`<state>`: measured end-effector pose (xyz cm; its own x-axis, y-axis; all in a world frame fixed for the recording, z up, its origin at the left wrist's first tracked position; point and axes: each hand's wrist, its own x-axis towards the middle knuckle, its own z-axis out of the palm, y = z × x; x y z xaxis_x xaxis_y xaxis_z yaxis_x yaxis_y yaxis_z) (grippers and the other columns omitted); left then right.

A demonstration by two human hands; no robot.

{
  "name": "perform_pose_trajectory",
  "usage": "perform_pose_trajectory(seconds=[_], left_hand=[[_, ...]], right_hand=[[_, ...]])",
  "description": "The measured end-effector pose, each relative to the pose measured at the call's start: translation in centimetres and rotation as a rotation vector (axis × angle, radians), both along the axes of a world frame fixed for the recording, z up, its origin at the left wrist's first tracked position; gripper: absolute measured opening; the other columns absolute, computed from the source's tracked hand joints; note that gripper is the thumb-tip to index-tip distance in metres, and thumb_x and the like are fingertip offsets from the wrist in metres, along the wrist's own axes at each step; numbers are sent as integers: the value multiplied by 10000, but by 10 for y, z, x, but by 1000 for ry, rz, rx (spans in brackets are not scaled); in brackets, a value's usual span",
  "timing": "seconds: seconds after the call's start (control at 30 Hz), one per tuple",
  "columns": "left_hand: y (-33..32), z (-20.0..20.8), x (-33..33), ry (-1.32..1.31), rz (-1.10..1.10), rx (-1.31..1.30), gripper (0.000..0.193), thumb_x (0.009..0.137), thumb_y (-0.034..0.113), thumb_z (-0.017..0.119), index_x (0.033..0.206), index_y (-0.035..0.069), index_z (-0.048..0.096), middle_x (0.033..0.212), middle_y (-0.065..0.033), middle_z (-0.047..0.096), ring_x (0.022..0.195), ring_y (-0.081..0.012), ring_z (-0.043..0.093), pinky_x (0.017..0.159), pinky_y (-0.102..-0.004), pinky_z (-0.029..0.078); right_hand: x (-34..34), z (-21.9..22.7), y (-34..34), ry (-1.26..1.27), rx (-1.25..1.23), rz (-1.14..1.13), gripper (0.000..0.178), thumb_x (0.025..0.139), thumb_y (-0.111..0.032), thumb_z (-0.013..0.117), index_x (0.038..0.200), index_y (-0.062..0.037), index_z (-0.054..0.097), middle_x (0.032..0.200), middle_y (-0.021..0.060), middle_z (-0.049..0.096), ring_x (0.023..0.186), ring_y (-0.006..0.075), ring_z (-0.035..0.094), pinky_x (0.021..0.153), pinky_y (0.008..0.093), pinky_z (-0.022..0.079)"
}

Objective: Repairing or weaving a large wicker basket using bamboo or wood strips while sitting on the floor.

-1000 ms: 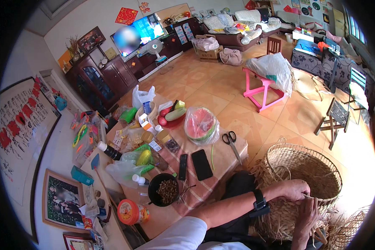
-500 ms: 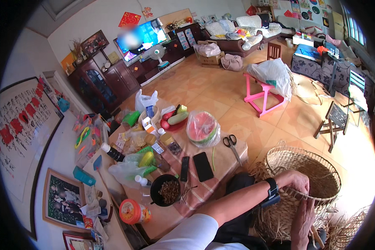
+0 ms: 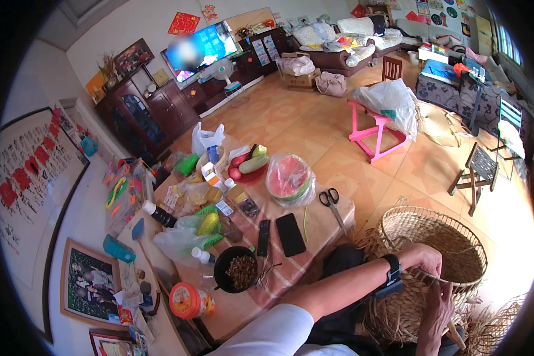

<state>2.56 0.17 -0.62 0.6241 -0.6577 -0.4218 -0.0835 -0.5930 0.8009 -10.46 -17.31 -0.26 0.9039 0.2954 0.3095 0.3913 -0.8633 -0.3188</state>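
Note:
A large round basket (image 3: 397, 305) of woven straw stands at my right, its wire-like rim open toward the top. My left hand (image 3: 424, 259), with a dark band on the wrist, reaches across and is closed over the near part of the rim. Just below it, my right hand (image 3: 438, 305) is against the outside of the basket wall, fingertips pinched together close under the rim. What those fingertips hold is too small to make out. Loose straw ends (image 3: 371, 243) stick out along the basket's left side.
The table (image 3: 332, 222) on my left bears scissors (image 3: 332, 209), a phone (image 3: 290, 235), a remote (image 3: 263, 238), a wrapped watermelon half (image 3: 291, 180) and a black bowl (image 3: 236, 270). More straw (image 3: 498, 326) lies at lower right. A pink stool (image 3: 374, 133) stands on the floor beyond.
My right hand has shifted slightly, its fingers a little more spread below the rim. My left hand stays on the rim, and the basket stands in the same place.

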Motion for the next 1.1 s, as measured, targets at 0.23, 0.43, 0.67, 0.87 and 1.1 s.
perform_pose_trajectory(seconds=[0.23, 0.43, 0.67, 0.87, 1.1], left_hand=[[2, 6, 0, 291, 1, -113, 303, 816, 229, 812, 1102, 129, 794, 784, 25, 721, 651, -129, 614, 576, -342, 482], [-1, 0, 2, 301, 7, -50, 325, 812, 223, 824, 1124, 139, 788, 804, 34, 725, 655, -110, 601, 579, -340, 484], [0, 14, -4, 331, 56, -173, 318, 830, 146, 826, 1125, 45, 764, 813, -29, 748, 620, -153, 670, 522, -328, 533], [3, 16, -4, 293, 34, -153, 329, 811, 181, 839, 1116, 73, 777, 814, -19, 750, 623, -149, 650, 546, -328, 517], [-2, -8, 6, -58, -62, 8, 337, 769, 121, 720, 1099, 133, 788, 737, -14, 711, 609, -147, 570, 530, -346, 454]], right_hand=[[-5, 4, -5, -71, -34, 20, 336, 877, 6, 584, 1197, -78, 637, 1111, 200, 556, 893, 397, 643, 687, 462, 509], [-3, 6, -5, -2, -41, 79, 319, 889, 7, 590, 1204, -35, 620, 1088, 199, 557, 922, 394, 621, 721, 458, 491], [13, -16, -11, 5, 75, -4, 279, 804, -1, 655, 1069, -57, 589, 951, 161, 589, 855, 390, 627, 676, 486, 480], [12, -2, -5, 15, -26, 6, 289, 760, -5, 702, 1017, -89, 600, 929, 142, 581, 816, 384, 637, 640, 485, 480], [-16, 27, -10, 75, -67, -26, 455, 780, 36, 680, 1179, -181, 662, 908, 133, 551, 779, 369, 650, 624, 469, 484]])
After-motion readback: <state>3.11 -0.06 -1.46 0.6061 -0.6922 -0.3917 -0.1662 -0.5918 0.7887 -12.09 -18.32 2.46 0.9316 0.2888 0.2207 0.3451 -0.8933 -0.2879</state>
